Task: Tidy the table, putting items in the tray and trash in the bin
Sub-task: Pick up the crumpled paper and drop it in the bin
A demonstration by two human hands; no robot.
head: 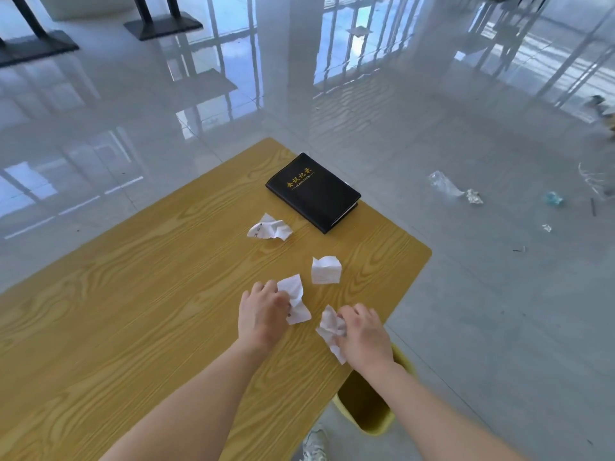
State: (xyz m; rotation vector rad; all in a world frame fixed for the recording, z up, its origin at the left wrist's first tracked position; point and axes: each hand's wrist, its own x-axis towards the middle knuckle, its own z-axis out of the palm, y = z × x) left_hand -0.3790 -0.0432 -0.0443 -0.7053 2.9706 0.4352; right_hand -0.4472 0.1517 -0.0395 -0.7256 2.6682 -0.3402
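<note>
On the yellow wood-grain table [133, 311] my left hand [261, 316] closes on a crumpled white paper [296, 302]. My right hand [364, 334] grips a second crumpled paper [329, 327] near the table's right edge. Just beyond them lies a folded white tissue [326, 269]. Another crumpled paper ball [269, 227] sits farther back. A black notebook with gold lettering [312, 192] lies near the far corner. A yellow bin [369, 410] stands on the floor under the table's right edge, partly hidden by my right forearm. No tray is in view.
Glossy grey floor surrounds the table. Scattered litter, including a clear plastic wrapper [444, 184] and small scraps [554, 198], lies on the floor at the right. Black table bases [163, 25] stand at the far left. A white shoe [314, 444] shows below.
</note>
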